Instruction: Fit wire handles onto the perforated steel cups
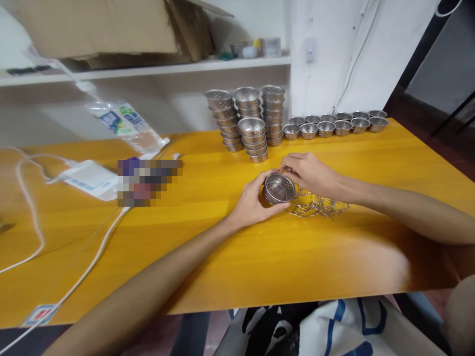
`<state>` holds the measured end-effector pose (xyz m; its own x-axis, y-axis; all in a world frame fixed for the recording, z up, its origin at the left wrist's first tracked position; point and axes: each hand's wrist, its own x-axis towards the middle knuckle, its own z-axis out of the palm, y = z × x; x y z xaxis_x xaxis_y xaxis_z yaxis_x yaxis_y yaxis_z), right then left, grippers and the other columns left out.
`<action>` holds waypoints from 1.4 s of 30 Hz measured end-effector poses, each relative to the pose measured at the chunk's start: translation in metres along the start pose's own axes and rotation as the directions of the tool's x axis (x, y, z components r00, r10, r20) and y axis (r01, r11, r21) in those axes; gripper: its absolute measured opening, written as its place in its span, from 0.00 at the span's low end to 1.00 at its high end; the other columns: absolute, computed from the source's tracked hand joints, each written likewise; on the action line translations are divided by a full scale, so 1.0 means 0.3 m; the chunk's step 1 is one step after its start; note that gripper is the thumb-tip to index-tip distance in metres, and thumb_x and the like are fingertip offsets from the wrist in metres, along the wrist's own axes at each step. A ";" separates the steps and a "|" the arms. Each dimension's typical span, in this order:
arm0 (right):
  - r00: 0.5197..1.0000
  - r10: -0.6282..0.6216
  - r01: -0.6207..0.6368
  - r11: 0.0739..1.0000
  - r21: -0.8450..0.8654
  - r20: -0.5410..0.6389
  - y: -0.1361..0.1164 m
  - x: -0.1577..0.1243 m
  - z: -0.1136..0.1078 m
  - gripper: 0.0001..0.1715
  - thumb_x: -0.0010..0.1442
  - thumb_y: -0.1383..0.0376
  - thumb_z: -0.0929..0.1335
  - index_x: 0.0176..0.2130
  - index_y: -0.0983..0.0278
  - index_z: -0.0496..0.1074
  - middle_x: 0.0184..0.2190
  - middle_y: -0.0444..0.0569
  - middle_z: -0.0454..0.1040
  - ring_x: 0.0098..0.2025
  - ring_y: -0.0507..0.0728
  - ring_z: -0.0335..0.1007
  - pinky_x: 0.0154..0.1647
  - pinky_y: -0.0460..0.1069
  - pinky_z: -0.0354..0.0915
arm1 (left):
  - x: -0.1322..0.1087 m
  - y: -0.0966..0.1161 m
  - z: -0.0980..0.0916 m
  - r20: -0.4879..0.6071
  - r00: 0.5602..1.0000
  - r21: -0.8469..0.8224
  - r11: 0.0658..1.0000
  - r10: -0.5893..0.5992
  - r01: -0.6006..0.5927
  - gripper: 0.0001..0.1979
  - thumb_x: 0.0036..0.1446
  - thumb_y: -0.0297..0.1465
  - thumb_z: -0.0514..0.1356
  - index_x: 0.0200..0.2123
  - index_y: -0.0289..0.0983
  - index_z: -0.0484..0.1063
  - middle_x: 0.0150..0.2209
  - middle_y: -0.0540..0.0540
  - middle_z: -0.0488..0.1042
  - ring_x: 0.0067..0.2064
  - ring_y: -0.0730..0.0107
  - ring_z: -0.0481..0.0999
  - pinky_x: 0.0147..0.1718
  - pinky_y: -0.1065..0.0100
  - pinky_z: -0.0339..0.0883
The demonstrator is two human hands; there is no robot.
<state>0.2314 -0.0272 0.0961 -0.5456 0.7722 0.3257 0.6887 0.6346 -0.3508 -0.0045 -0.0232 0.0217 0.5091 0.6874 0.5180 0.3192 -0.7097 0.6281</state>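
My left hand [252, 200] is wrapped round the side of a small perforated metal cup [279, 188], its open top tilted toward me. At the cup's far right rim, my right hand [306, 173] has its fingers pinched together; whatever they hold is hidden. Beneath and beside my right hand lies a tangle of thin metal wire pieces [317, 205] on the yellow table [297, 262]. Behind the hands stand several stacks of the same perforated cups [252, 127].
Two rows of single cups [326, 129] line the table's back right by the wall. To the left are a white power strip [89, 179] with cables, a plastic bottle [128, 126] and a blurred-out patch. A cardboard box [111, 29] sits on the shelf [156, 70] above.
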 end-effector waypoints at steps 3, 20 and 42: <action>0.997 -0.077 0.077 0.997 -0.024 0.003 0.010 -0.001 0.005 0.12 0.77 0.69 0.66 0.41 0.66 0.77 0.40 0.53 0.80 0.39 0.55 0.72 0.44 0.50 0.65 | -0.001 -0.004 0.001 -0.006 1.000 -0.007 1.000 0.010 -0.010 0.42 0.56 0.51 0.78 0.66 0.39 0.70 0.63 0.32 0.81 0.61 0.42 0.85 0.63 0.40 0.77; 0.991 -0.133 0.133 0.970 -0.205 0.015 0.005 -0.013 0.023 0.11 0.78 0.69 0.66 0.44 0.67 0.79 0.40 0.52 0.76 0.37 0.55 0.68 0.41 0.51 0.64 | -0.005 -0.008 0.006 -0.003 1.000 -0.018 1.000 0.024 -0.024 0.43 0.55 0.51 0.78 0.65 0.41 0.65 0.60 0.35 0.80 0.59 0.45 0.85 0.60 0.47 0.79; 0.994 -0.105 0.036 0.544 0.838 0.025 0.023 0.009 0.017 0.22 0.70 0.47 0.77 0.48 0.62 0.85 0.41 0.50 0.87 0.43 0.54 0.83 0.50 0.52 0.78 | 0.026 0.007 -0.004 -0.015 0.996 -0.362 0.929 -0.083 0.072 0.30 0.56 0.51 0.77 0.51 0.39 0.75 0.47 0.42 0.82 0.48 0.56 0.83 0.53 0.55 0.78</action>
<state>0.2321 -0.0207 0.0901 -0.6266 0.7021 0.3381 -0.0450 0.4005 -0.9152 -0.0008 -0.0190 0.0277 0.4691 0.7459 0.4728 0.0437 -0.5543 0.8312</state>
